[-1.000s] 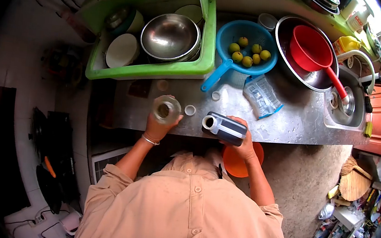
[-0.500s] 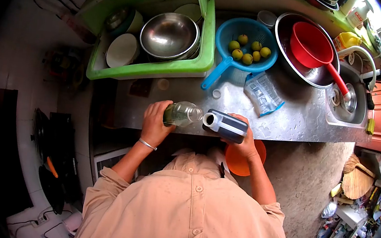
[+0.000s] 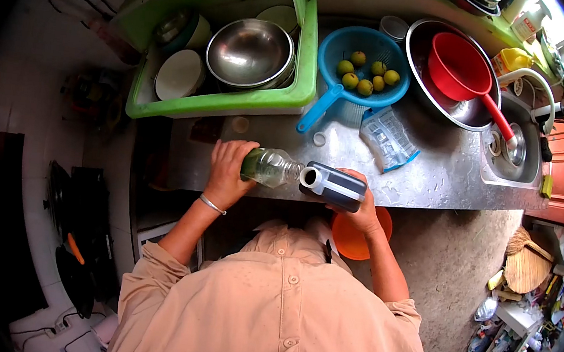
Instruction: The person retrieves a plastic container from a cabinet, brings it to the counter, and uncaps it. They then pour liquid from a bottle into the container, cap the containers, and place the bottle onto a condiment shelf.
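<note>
My left hand [image 3: 228, 168] is wrapped round a clear glass bottle [image 3: 271, 167] with something green toward its base. The bottle lies nearly level, its mouth turned right, close to the open neck of a dark plastic jug [image 3: 337, 188]. Whether the two mouths touch I cannot tell. The jug is held in my right hand [image 3: 363, 212], above the counter's front edge. A small white cap [image 3: 319, 139] rests on the metal counter [image 3: 425, 184], left of a clear plastic packet with blue edges [image 3: 389, 140].
A green bin [image 3: 220, 108] with bowls stands at the back left. Behind the packet are a blue colander [image 3: 328, 50] of yellow-green fruits and a large metal basin [image 3: 418, 87] holding a red dipper [image 3: 459, 69]. The sink [image 3: 502, 173] is at right, an orange bucket [image 3: 352, 244] below.
My left hand has tipped the bottle from upright to nearly level, its mouth now near the jug's neck. The jug has hardly moved.
</note>
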A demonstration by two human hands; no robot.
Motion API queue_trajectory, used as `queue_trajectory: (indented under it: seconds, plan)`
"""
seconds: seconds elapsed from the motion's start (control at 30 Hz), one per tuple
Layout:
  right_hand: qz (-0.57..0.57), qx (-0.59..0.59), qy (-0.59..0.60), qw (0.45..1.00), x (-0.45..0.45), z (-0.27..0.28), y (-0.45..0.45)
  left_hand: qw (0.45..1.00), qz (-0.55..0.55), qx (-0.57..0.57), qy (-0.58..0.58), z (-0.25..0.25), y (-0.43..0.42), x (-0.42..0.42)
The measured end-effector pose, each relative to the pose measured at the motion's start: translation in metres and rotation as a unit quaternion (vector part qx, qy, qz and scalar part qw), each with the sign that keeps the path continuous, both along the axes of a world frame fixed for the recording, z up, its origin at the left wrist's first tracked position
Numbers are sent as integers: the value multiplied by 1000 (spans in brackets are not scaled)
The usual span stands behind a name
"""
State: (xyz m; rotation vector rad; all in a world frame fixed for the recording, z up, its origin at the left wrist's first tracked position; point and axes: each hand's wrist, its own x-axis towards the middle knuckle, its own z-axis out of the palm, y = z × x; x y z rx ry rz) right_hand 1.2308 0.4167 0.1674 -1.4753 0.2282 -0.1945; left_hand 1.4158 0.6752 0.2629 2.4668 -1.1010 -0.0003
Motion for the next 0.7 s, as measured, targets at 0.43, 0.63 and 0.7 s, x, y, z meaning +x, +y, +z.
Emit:
queue_trajectory:
  seconds: [0.43, 0.63, 0.7]
  plan:
    - [-1, -10, -1, 1000, 1, 2, -2, 1000, -7, -16, 12, -7, -3, 3]
    - [-1, -9, -12, 1000, 3, 5, -3, 999, -14, -41, 25, -11, -6, 4]
    - [-1, -14, -12, 1000, 4, 8, -4, 999, -13, -44, 23, -10, -8, 5]
